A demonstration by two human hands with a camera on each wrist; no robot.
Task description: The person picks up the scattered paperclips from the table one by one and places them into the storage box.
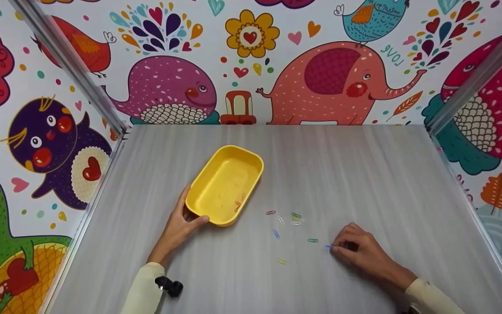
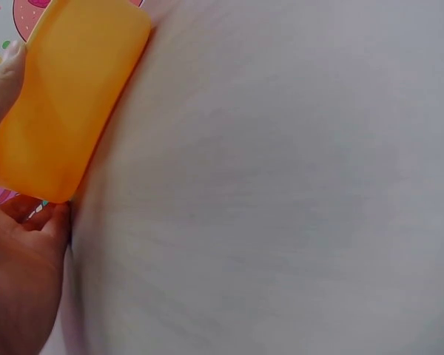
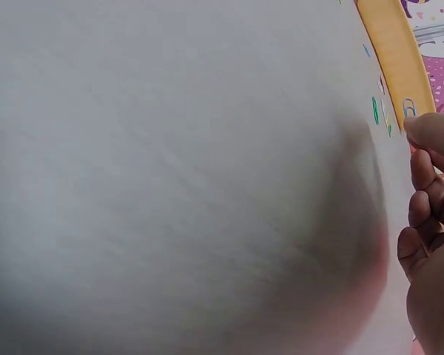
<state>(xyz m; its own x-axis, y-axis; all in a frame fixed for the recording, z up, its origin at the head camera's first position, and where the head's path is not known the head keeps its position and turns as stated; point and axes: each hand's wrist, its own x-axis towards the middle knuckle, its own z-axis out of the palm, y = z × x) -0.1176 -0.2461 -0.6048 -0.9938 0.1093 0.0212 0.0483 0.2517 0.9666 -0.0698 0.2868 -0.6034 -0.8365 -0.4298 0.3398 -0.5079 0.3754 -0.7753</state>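
My left hand (image 1: 180, 231) grips the near left end of a yellow plastic tub (image 1: 216, 176), thumb over the rim and fingers along its outer side. In the left wrist view the tub (image 2: 70, 96) stands between thumb and fingers. A few orange-red paper clips (image 1: 238, 204) lie inside it by the right wall. Further right, my right hand (image 1: 362, 250) pinches a blue paper clip (image 1: 328, 246) between thumb and index finger, low over the table. The right wrist view shows this clip (image 3: 408, 108) sticking out past the thumb, with the other fingers curled.
Several loose paper clips lie between the hands: a red one (image 1: 270, 213), a blue one (image 1: 276, 234), a green one (image 1: 313, 240), a yellow one (image 1: 281, 261) and a small cluster (image 1: 295, 219). Printed panels (image 1: 251, 78) with metal edge strips border the grey table (image 1: 342, 165).
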